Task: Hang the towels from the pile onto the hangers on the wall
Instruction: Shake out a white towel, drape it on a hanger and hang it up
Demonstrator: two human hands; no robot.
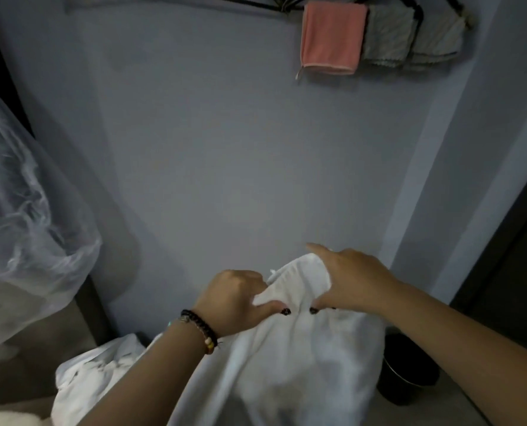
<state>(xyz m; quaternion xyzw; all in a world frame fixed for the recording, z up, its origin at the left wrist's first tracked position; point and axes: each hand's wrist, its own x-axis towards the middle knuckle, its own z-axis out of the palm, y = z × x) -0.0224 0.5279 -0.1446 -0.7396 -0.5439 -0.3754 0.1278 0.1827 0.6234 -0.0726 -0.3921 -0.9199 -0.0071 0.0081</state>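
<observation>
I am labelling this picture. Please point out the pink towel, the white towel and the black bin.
pink towel [331,38], head view, middle of cloth.
white towel [299,358], head view, hanging part.
black bin [410,370], head view, side wall.

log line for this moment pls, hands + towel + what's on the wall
left hand: grips white towel | right hand: grips same towel's top edge | hung on wall: pink towel, grey towel | pile: lower left

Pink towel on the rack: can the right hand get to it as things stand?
Probably not right away. The right hand grips the white towel together with the left hand, low in view; the pink towel hangs high on the wall, though nothing blocks the way up.
</observation>
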